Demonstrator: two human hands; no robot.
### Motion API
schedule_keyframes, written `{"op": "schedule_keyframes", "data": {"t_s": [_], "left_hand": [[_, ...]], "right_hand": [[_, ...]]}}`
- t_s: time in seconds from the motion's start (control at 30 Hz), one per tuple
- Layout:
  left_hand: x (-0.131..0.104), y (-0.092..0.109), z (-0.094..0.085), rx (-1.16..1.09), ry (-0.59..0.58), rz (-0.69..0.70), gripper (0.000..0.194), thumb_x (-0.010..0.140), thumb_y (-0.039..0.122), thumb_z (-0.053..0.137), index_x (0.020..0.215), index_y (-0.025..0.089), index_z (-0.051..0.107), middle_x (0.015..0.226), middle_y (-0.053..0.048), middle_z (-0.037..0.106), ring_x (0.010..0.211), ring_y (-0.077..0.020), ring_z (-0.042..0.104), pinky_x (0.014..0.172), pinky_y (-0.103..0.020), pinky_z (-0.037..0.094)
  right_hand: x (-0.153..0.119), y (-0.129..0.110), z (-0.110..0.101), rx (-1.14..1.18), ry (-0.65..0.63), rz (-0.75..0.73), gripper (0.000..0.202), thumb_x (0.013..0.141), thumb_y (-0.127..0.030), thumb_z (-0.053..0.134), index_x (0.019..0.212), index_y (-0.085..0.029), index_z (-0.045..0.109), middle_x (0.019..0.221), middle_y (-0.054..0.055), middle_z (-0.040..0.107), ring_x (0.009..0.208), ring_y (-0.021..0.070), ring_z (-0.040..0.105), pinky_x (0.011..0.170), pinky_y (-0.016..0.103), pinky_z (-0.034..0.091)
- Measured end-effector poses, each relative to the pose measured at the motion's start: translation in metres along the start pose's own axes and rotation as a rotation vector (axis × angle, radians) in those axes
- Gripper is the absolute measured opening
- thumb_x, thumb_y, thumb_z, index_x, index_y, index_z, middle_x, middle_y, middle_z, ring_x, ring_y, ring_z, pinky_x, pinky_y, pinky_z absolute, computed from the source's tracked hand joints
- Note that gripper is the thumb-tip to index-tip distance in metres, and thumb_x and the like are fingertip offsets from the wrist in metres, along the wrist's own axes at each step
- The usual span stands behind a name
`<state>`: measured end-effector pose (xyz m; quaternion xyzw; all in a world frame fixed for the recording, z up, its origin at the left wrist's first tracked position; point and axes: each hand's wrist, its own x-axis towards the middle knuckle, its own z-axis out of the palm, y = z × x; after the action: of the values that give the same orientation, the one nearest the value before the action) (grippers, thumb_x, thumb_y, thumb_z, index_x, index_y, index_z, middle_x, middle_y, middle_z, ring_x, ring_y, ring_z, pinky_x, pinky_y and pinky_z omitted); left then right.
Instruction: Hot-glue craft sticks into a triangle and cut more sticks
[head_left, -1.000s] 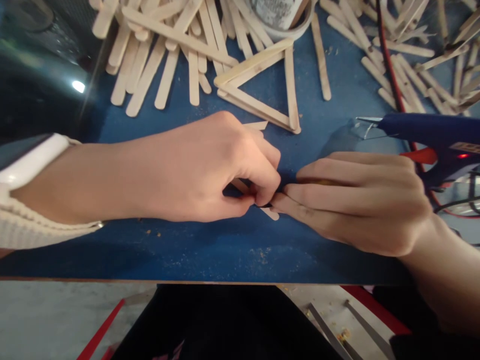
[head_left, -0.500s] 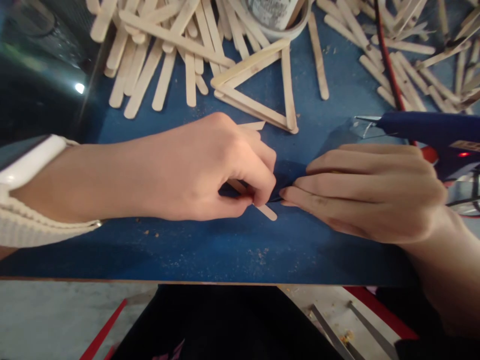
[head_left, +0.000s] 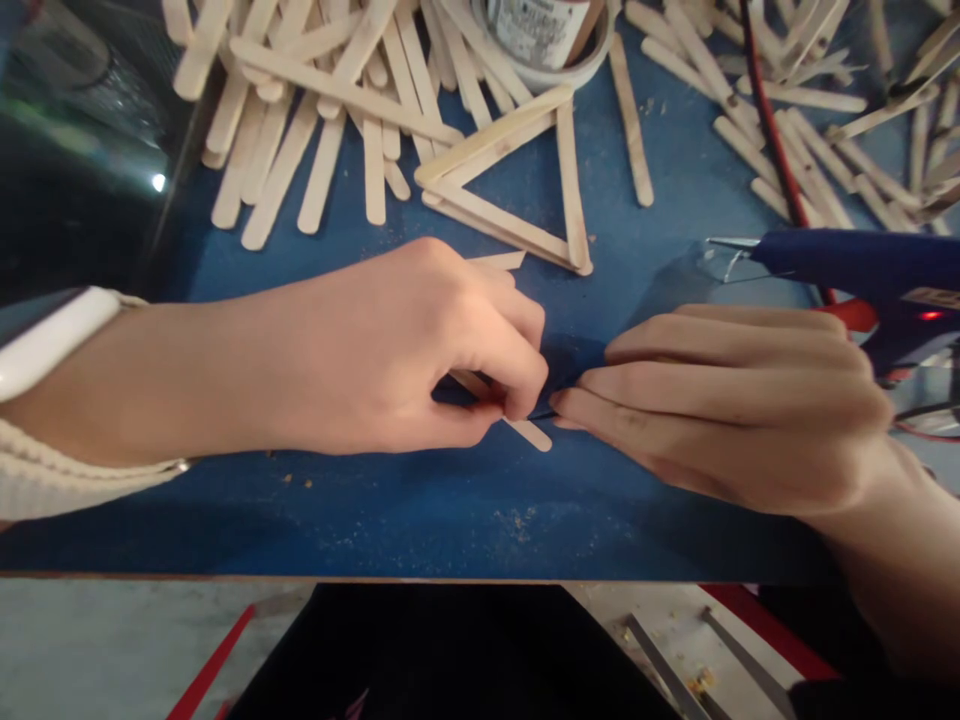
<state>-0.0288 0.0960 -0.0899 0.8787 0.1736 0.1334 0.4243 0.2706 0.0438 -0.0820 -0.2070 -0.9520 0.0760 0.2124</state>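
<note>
My left hand [head_left: 450, 350] is closed, thumb and index finger pinching a wooden craft stick [head_left: 531, 434] that lies slanted on the blue tabletop. The stick's rounded end sticks out below the fingertips; its middle is hidden. Facing it from the right is my right hand [head_left: 735, 405], its fingers pressed together. A thin dark edge shows between its fingertips and the stick, too little to name. Behind my left knuckles lies a craft stick end [head_left: 501, 262], cut at an angle. Farther back rests a triangle of stacked craft sticks [head_left: 573, 185].
A blue glue gun [head_left: 825, 255] with a lit red light lies beyond my right hand, near a red cable [head_left: 772, 120]. Loose craft sticks [head_left: 307, 160] pile up at the back left, more at the back right. A labelled pot [head_left: 540, 30] stands in a round dish.
The whole view has shifted slightly, so the table things sit a little lower. Both hands keep the same hold and place beside the stick.
</note>
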Motion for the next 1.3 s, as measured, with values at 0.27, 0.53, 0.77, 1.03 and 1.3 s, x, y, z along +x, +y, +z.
{"op": "schedule_keyframes", "data": {"t_s": [0.27,0.53,0.77,1.03,1.3], "left_hand": [[-0.0019,0.0011,-0.0008,0.007,0.0,0.005,0.032,0.103,0.007,0.073,0.093,0.032,0.089,0.106,0.002,0.088,0.096,-0.0212,0.079,0.085,-0.033,0.06],[-0.0004,0.0002,0.0004,0.003,0.0,-0.006,0.031,0.099,0.007,0.078,0.089,0.034,0.087,0.104,0.003,0.088,0.094,-0.0225,0.08,0.085,-0.035,0.062],[0.0023,0.0018,-0.0004,0.011,-0.005,-0.008,0.03,0.099,0.011,0.072,0.086,0.034,0.086,0.101,0.002,0.088,0.091,-0.0225,0.079,0.083,-0.037,0.062],[0.0015,0.0028,-0.0019,0.001,-0.014,-0.022,0.031,0.104,0.014,0.07,0.09,0.033,0.089,0.104,0.0,0.089,0.094,-0.022,0.078,0.082,-0.035,0.061],[0.0023,0.0035,-0.0029,-0.02,-0.023,-0.025,0.031,0.101,0.01,0.072,0.089,0.034,0.088,0.103,0.0,0.088,0.092,-0.0222,0.078,0.082,-0.035,0.06]], "right_hand": [[-0.001,0.0041,0.0009,-0.022,0.015,-0.011,0.019,0.115,-0.016,0.084,0.098,-0.022,0.081,0.087,-0.007,0.085,0.078,0.0163,0.075,0.063,0.041,0.057],[-0.0007,0.0013,0.0013,-0.029,0.028,0.014,0.025,0.115,-0.016,0.084,0.092,-0.025,0.082,0.085,-0.008,0.083,0.076,0.016,0.076,0.063,0.04,0.058],[0.0,0.0027,0.0012,-0.006,0.036,-0.001,0.021,0.111,-0.013,0.088,0.093,-0.023,0.083,0.084,-0.005,0.085,0.074,0.0168,0.077,0.063,0.041,0.059],[-0.0002,0.0012,0.0024,0.004,0.03,0.006,0.019,0.112,-0.012,0.086,0.096,-0.022,0.083,0.09,-0.005,0.088,0.078,0.0175,0.078,0.067,0.042,0.06],[-0.0015,0.0003,0.0035,-0.022,0.037,0.0,0.023,0.112,-0.01,0.085,0.095,-0.023,0.079,0.082,-0.007,0.082,0.075,0.0157,0.073,0.061,0.041,0.053]]}}
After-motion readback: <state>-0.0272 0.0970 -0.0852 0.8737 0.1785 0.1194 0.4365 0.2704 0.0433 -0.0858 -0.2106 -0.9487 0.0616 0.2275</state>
